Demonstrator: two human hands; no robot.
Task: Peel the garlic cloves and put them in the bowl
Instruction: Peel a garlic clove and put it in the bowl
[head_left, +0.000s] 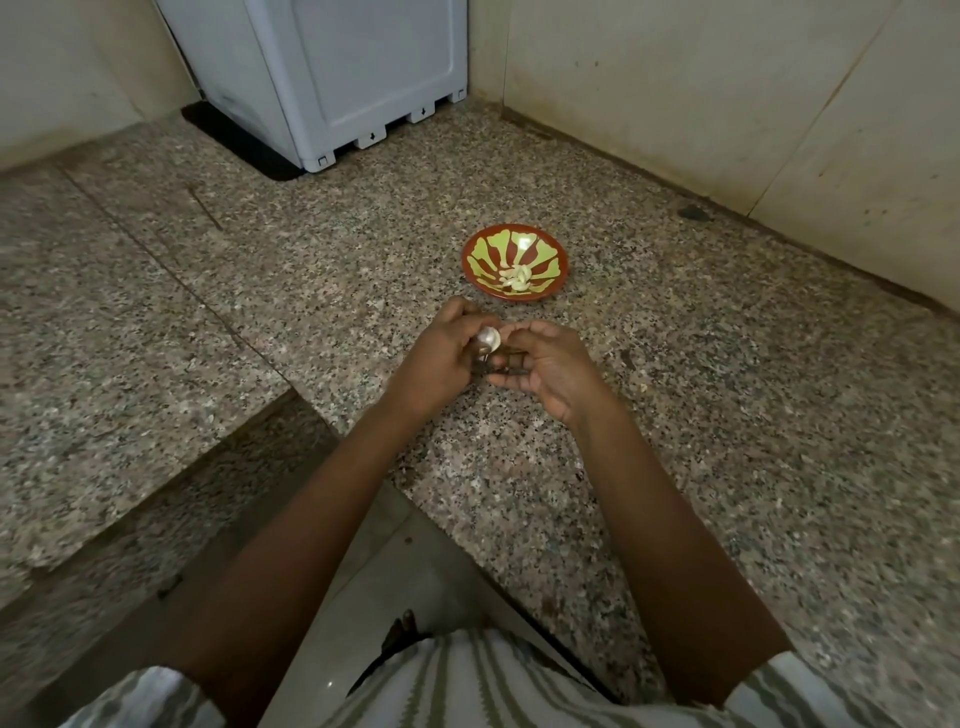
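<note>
While the left hand (447, 353) grips the garlic clove (488, 340) and the right hand (550, 364) seems to pinch its skin, strip gently (bowl (483, 249) waits just beyond, far side) above the tabletop (727, 415).

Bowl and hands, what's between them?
Just bare counter between the bowl and the left hand and right hand, in the head view.

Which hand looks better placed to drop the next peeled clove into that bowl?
Probably the right hand: the bowl sits just beyond it, and the left hand is busy gripping the garlic.
</note>
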